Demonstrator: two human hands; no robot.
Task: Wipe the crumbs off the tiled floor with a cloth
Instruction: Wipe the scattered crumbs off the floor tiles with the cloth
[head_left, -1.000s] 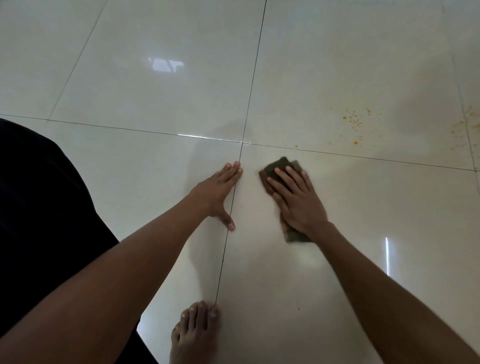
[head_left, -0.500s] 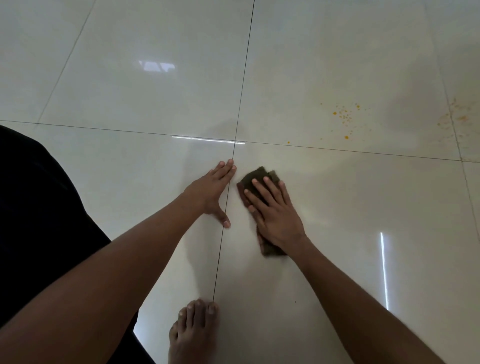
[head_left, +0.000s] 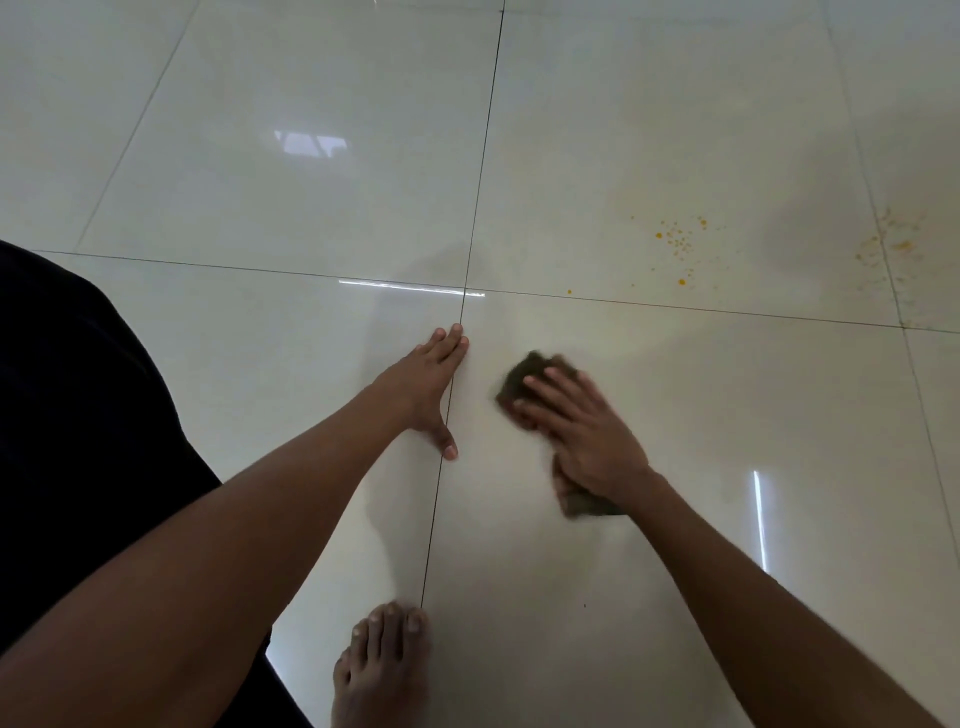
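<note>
Since half a second ago the right hand (head_left: 587, 441) and the cloth (head_left: 535, 375) under it have slid rightward, away from the grout line (head_left: 441, 467); its grip is flat, fingers straight, pressing the dark, blurred cloth onto the floor (head_left: 311, 182); the left hand (head_left: 428, 382) lies flat beside that line, fingers straight, holding nothing; glossy pale tiles mirror window light; orange crumbs (head_left: 675, 241) sit on the far tile, well apart from the cloth; a bare foot (head_left: 384, 670) stands near.

floor (head_left: 322, 218): glossy pale tiles | thin dark grout lines (head_left: 480, 171) | window reflections (head_left: 310, 143) (bright)
</note>
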